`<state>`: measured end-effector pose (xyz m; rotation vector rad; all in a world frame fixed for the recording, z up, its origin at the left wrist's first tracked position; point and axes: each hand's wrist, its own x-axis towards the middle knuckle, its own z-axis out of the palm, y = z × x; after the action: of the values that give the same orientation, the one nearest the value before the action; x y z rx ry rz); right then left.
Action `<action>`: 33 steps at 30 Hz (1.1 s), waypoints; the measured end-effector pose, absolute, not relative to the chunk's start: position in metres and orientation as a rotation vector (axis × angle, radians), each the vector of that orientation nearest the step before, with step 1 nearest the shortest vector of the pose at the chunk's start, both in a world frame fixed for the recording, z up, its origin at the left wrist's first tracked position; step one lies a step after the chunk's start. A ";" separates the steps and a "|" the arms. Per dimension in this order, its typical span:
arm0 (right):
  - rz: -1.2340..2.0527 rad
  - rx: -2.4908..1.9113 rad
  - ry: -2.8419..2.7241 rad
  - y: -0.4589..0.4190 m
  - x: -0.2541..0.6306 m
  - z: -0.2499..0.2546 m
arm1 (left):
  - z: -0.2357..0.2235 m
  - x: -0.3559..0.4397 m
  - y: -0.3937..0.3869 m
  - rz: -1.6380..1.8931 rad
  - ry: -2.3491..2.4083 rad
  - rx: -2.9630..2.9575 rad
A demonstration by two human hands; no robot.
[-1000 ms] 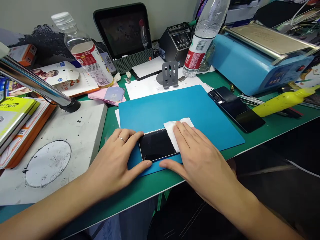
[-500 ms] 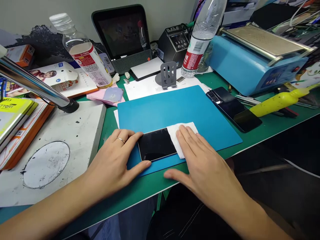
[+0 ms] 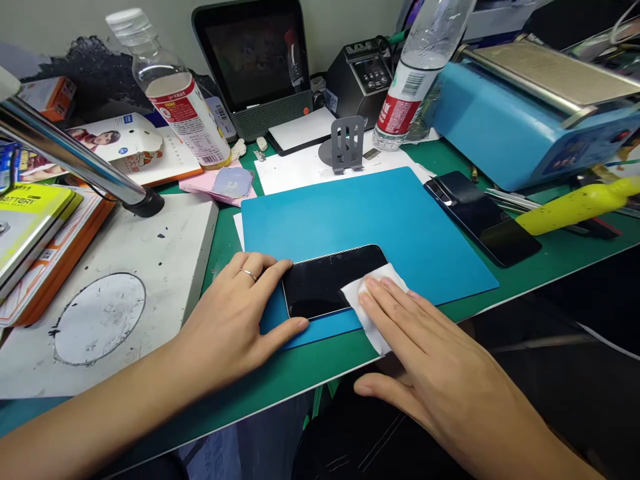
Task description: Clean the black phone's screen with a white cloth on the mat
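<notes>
A smartphone (image 3: 325,280) with a black screen lies face up on the blue mat (image 3: 345,207). My left hand (image 3: 240,307), a ring on one finger, is closed on the phone's left end, thumb at the near corner and fingers at the far one. A folded white wipe (image 3: 373,327) covers the phone's near right corner and hangs past the mat's front edge. The fingers of my right hand (image 3: 425,340), held together, press and hold the wipe; its thumb stays apart from it.
Another dark phone (image 3: 483,217) lies right of the mat, beside a yellow-handled tool (image 3: 575,207). Behind stand a grey phone stand (image 3: 347,143), two plastic bottles (image 3: 187,120) (image 3: 407,100) and a blue machine (image 3: 510,127). A white board (image 3: 175,247) with a metal post is at left.
My right hand has drawn the wipe towards me, off most of the phone's right end, so more screen shows. The left hand keeps its hold on the phone. The view has shifted slightly.
</notes>
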<state>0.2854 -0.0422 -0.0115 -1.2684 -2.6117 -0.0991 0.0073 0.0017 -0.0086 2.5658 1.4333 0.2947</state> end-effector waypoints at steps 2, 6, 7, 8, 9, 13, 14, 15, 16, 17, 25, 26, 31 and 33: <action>-0.120 -1.279 -2.615 -0.049 0.292 -0.011 | -0.008 0.007 0.001 0.295 1.438 2.562; -0.116 -1.274 -2.631 -0.048 0.293 -0.007 | -0.008 0.006 0.002 0.307 1.437 2.563; -0.108 -1.270 -2.636 -0.045 0.291 -0.007 | -0.008 0.005 0.002 0.313 1.432 2.563; -0.105 -1.265 -2.635 -0.042 0.289 -0.006 | -0.008 0.005 0.002 0.321 1.425 2.562; -0.110 -1.262 -2.631 -0.038 0.286 -0.006 | -0.008 0.005 0.002 0.327 1.421 2.561; -0.145 -1.275 -2.615 -0.027 0.273 -0.006 | -0.009 0.006 0.002 0.321 1.417 2.561; -0.158 -1.278 -2.608 -0.026 0.270 -0.006 | -0.009 0.006 0.002 0.318 1.420 2.560; -0.175 -1.284 -2.598 -0.026 0.268 -0.007 | -0.009 0.006 0.002 0.315 1.423 2.559; -0.191 -1.292 -2.590 -0.028 0.267 -0.007 | -0.009 0.006 0.002 0.313 1.424 2.558; -0.204 -1.303 -2.585 -0.031 0.266 -0.008 | -0.009 0.006 0.002 0.312 1.426 2.556; -0.167 -1.334 -2.595 -0.049 0.282 -0.008 | -0.009 0.005 0.002 0.298 1.430 2.553; -0.169 -1.323 -2.601 -0.047 0.283 -0.008 | -0.009 0.005 0.002 0.298 1.430 2.560; -0.194 -1.321 -2.602 -0.032 0.283 -0.011 | -0.010 0.005 0.001 0.304 1.422 2.584; -0.206 -1.318 -2.599 -0.033 0.283 -0.011 | -0.010 0.005 0.001 0.308 1.424 2.588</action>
<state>0.2833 -0.0331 -0.0110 -1.3179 -2.5991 -0.2061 0.0052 0.0014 -0.0101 2.5884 1.4237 0.3080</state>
